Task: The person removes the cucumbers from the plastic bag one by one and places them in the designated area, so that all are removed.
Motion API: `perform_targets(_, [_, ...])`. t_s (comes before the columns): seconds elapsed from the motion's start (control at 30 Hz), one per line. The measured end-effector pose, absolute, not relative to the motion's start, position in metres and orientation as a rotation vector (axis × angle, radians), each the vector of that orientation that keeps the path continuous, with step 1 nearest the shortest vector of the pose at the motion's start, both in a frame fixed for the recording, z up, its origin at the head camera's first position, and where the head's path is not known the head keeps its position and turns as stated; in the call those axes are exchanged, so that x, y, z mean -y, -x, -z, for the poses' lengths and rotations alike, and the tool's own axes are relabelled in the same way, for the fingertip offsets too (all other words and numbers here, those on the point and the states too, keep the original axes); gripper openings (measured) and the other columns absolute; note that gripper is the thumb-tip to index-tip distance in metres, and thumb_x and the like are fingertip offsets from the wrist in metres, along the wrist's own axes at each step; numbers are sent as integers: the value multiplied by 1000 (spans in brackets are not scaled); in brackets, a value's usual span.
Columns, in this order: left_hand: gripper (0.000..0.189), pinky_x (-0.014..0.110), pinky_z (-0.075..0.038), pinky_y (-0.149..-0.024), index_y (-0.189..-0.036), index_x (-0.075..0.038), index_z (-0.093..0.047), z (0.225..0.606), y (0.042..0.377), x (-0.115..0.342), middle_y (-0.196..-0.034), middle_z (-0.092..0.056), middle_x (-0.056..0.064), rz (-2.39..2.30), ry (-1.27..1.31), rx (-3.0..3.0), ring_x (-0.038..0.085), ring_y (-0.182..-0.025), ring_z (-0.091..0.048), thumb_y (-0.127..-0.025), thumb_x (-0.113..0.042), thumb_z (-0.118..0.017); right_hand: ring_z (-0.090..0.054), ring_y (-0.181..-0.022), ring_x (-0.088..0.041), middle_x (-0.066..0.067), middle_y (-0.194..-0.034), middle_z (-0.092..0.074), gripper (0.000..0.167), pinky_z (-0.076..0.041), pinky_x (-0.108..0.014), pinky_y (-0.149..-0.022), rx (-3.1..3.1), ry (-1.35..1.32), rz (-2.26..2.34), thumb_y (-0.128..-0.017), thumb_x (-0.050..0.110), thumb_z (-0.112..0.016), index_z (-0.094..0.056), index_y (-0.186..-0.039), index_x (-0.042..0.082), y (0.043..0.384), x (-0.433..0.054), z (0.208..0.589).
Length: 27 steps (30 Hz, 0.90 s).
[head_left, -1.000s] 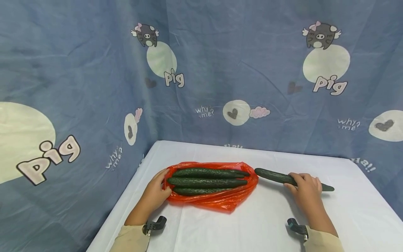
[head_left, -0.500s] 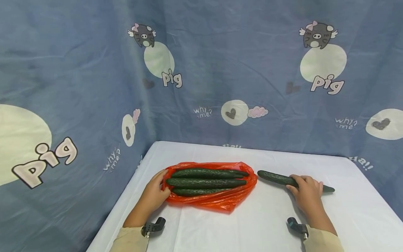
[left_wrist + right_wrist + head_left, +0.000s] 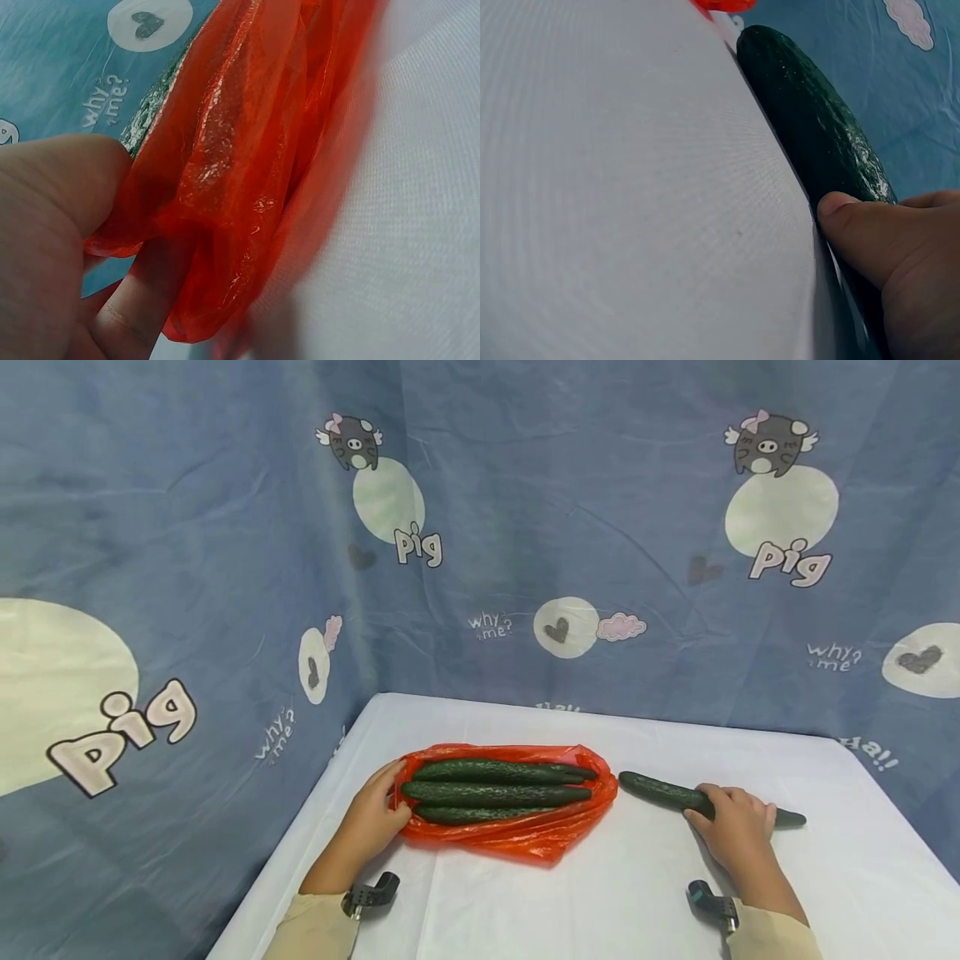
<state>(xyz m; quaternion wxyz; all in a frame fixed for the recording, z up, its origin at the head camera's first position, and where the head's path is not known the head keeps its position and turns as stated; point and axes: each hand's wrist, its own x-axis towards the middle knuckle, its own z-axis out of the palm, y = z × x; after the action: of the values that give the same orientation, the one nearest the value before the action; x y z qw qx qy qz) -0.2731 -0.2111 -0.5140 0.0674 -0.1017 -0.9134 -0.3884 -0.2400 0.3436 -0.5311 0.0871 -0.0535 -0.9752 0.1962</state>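
A red plastic bag (image 3: 517, 845) lies on the table with its mouth spread, and three cucumbers (image 3: 495, 794) rest side by side in it. At the bag's left end my left hand (image 3: 375, 806) pinches the edge; in the left wrist view the thumb (image 3: 75, 176) lies over the thin red film and a finger shows beneath it. To the right, my right hand (image 3: 738, 827) grips a single dark green cucumber (image 3: 660, 791) around its middle. That cucumber's left tip points at the bag's right end. The right wrist view shows the thumb (image 3: 855, 221) against its side.
A white cloth (image 3: 615, 893) covers the table. Blue patterned fabric (image 3: 480, 527) hangs behind it and along the left side. A black wrist camera (image 3: 375, 891) sits on the left cuff, and another wrist camera (image 3: 708, 902) on the right.
My right hand has shifted slightly to the right and nearer with the cucumber, whose left tip has dropped a little lower in the head view. The left hand keeps its place on the bag.
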Motion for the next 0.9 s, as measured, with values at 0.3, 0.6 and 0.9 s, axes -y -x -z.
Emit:
perform_targets(0.3, [75, 57, -46, -114, -160, -6, -42, 514, 275, 212, -163, -43, 14, 1155, 297, 2758, 36, -147, -46, -87, -3, -63, -30, -133, -66, -40, -142, -46, 67, 2, -86, -110, 2923, 184, -596, -91, 37, -76, -55, -142, -2, 240, -342, 529])
perform_targets(0.6, [75, 57, -46, -114, -160, -6, -41, 516, 272, 212, -164, -41, 15, 1185, 303, 2757, 37, -148, -45, -88, -2, -62, -29, -133, -65, -39, -145, -44, 79, 5, -87, -109, 2915, 137, -615, -85, 45, -82, -53, -146, 4, 236, -339, 530])
perform_targets(0.9, [75, 57, -43, -117, -159, -6, -43, 514, 274, 213, -164, -42, 13, 1186, 308, 2755, 35, -150, -42, -87, -5, -63, -30, -137, -61, -36, -146, -43, 76, 6, -85, -113, 2789, 23, -671, -92, 47, -75, -48, -150, 5, 238, -327, 524])
